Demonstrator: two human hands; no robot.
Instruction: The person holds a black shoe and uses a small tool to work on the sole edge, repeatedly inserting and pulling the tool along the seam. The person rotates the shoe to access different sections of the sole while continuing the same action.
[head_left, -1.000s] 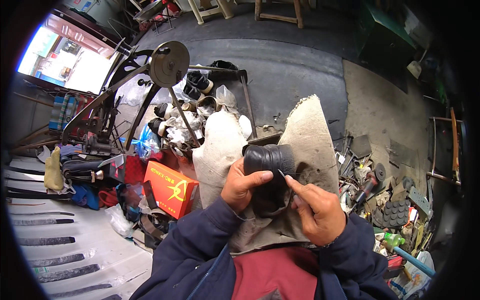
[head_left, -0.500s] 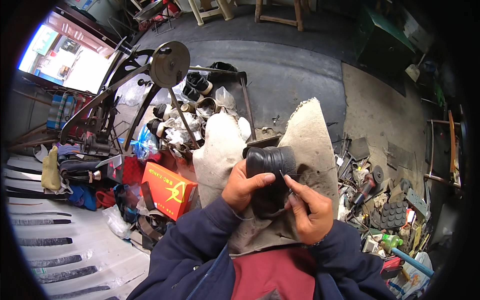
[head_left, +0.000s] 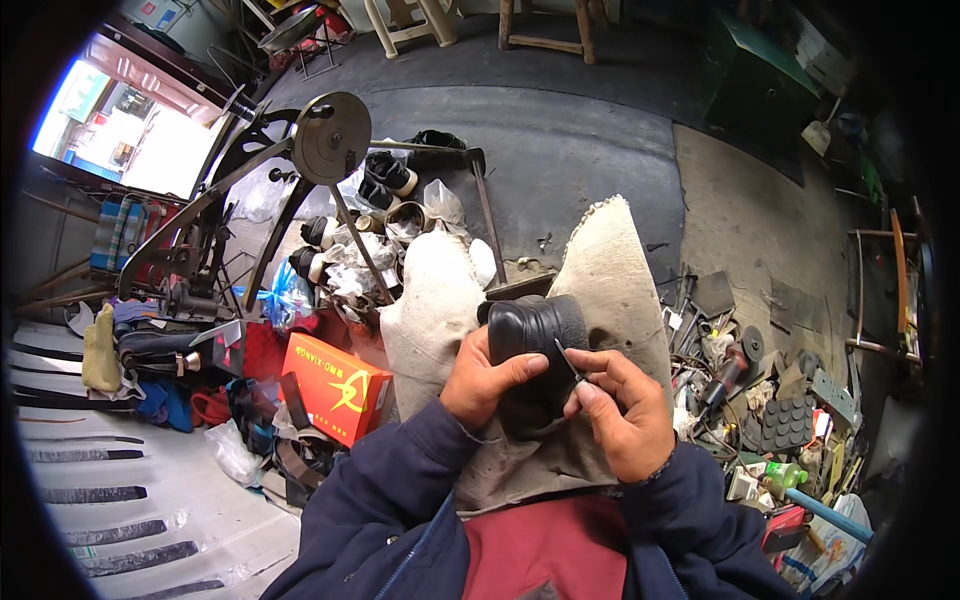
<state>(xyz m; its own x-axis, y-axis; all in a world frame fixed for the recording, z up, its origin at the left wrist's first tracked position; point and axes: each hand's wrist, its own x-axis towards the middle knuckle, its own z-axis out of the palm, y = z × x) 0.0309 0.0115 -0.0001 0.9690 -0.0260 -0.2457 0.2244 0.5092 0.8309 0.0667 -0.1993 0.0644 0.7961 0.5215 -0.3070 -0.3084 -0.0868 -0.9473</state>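
A black leather shoe point(head_left: 525, 328) rests on the pale cloth point(head_left: 620, 265) spread over my lap, its collar side turned up. My left hand point(head_left: 480, 375) grips its left side, thumb pressed on the leather. Between the thumb and fingers of my right hand point(head_left: 625, 405) is an awl point(head_left: 565, 358), thin and metallic, pointing up and left. Its tip lies at the shoe's right part, near the edge of the rough dark band. I cannot tell whether the point goes into the leather.
A hand-cranked sewing machine point(head_left: 330, 138) stands at the left, shoes and plastic bags point(head_left: 350, 260) behind it. An orange-red box point(head_left: 335, 385) sits by my left arm. Tools and scraps, including a grinder point(head_left: 730, 370), heap up on the right.
My right hand has drawn slightly down and right from the shoe, and more of the awl's metal shaft shows. My left hand keeps its hold on the shoe.
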